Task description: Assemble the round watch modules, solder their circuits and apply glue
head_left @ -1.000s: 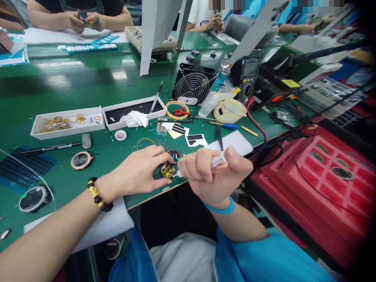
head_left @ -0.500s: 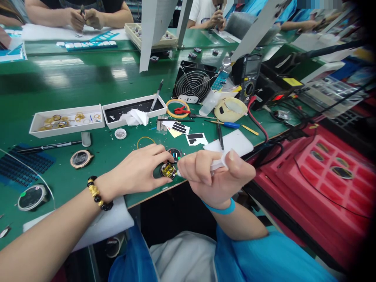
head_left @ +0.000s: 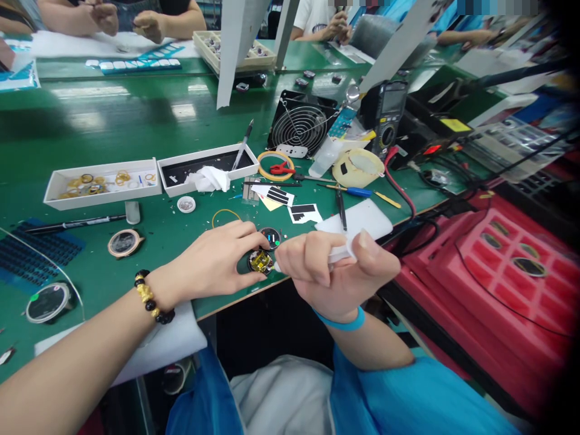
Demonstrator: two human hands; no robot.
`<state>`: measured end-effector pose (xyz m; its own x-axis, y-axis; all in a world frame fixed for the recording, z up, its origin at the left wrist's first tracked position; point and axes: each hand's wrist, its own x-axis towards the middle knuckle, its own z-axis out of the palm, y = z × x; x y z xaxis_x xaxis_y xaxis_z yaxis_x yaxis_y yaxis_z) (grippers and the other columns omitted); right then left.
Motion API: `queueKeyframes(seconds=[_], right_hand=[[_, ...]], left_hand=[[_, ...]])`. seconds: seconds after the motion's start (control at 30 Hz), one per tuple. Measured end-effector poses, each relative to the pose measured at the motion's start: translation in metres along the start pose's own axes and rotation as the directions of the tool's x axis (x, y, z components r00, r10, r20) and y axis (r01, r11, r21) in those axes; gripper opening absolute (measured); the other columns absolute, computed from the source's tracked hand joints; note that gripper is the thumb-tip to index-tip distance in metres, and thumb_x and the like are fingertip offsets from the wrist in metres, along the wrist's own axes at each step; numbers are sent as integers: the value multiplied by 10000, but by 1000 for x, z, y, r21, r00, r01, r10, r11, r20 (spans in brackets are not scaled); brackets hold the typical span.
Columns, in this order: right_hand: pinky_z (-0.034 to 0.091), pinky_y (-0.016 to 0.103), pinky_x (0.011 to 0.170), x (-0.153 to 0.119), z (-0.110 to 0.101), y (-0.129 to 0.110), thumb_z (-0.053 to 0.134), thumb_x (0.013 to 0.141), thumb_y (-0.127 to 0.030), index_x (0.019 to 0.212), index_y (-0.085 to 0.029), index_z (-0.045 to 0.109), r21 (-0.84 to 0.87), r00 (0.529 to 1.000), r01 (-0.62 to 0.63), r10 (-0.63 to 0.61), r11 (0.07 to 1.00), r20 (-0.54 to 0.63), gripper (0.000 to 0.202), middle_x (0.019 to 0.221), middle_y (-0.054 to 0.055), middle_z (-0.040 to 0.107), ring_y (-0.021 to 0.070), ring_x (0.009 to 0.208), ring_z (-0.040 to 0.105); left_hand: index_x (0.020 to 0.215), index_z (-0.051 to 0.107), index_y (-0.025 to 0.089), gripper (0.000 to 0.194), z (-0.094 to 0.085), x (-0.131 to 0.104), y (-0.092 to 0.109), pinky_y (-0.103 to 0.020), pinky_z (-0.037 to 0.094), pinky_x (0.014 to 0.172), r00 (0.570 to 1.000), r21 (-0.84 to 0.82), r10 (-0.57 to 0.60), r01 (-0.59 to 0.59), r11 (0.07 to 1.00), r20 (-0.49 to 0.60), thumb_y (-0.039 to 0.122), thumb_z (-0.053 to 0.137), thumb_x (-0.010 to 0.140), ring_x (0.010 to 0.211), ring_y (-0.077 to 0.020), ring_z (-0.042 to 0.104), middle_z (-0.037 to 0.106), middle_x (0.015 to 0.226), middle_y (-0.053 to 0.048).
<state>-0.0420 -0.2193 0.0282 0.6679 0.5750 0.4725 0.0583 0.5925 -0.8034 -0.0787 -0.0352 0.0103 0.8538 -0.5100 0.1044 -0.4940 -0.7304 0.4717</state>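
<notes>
My left hand, with a beaded bracelet at the wrist, grips an opened round watch body between thumb and fingers near the table's front edge. Yellow and dark parts show inside it. Just behind lies a dark round watch piece with a green dot, beside my left fingertips. My right hand is wrapped round a white syringe, thumb at its rear end. The syringe's tip points left and reaches the right rim of the watch body.
Two white trays, a fan, a multimeter, tape rolls and tweezers lie beyond my hands. Red foam trays stand at right. A person's hands are across the table.
My left hand and the watch body have hardly moved. My right thumb sits slightly further right. Across the table, the other person's hands have moved apart.
</notes>
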Motion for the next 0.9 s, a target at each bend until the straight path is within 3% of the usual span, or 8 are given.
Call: queueKeyframes(seconds=[0.9], right_hand=[[251, 271, 415, 1, -3, 2, 326, 1014, -619, 507, -214, 372, -2, 1000, -9, 9, 1000, 0, 650, 383, -35, 274, 112, 348, 253]], left_hand=[[1143, 567, 227, 310, 0, 0, 0, -349, 482, 803, 1000, -10, 12, -12, 1000, 1, 416, 680, 925, 1003, -227, 605, 616, 1079, -33]])
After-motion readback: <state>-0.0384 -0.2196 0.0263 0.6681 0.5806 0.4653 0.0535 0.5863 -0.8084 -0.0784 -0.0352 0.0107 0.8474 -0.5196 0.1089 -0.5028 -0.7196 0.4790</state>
